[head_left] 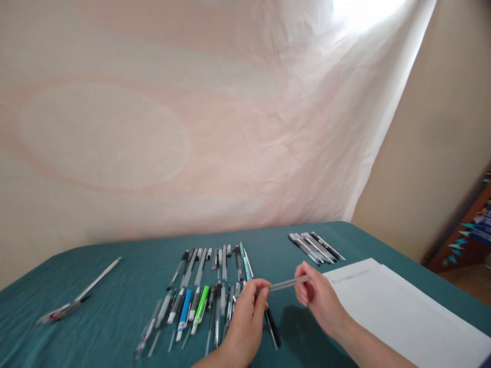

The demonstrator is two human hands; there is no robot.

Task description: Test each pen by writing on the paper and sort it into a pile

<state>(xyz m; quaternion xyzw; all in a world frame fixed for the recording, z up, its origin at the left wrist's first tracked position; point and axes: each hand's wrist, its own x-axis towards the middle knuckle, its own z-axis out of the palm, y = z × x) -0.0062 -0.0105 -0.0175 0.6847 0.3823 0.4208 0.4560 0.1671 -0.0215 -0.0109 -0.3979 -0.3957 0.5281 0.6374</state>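
Observation:
Between my two hands stretches a thin, clear pen barrel [284,284], held nearly level above the table. My left hand [245,314] is closed around its left end. The fingertips of my right hand [318,296] pinch the other end. Beside my left hand lie loose pen parts: a blue pen piece [184,314], a bright green pen piece [200,310] and several clear and grey tubes. A black pen part [272,327] lies on the cloth under the barrel, partly hidden by my left hand.
A further row of pen parts [199,266] lies behind. At the back right is a bundle of pens [316,248]. White paper sheets [395,312] with faint scribbles lie at the right. A few slim pieces [94,282] lie far left on the green cloth [126,286].

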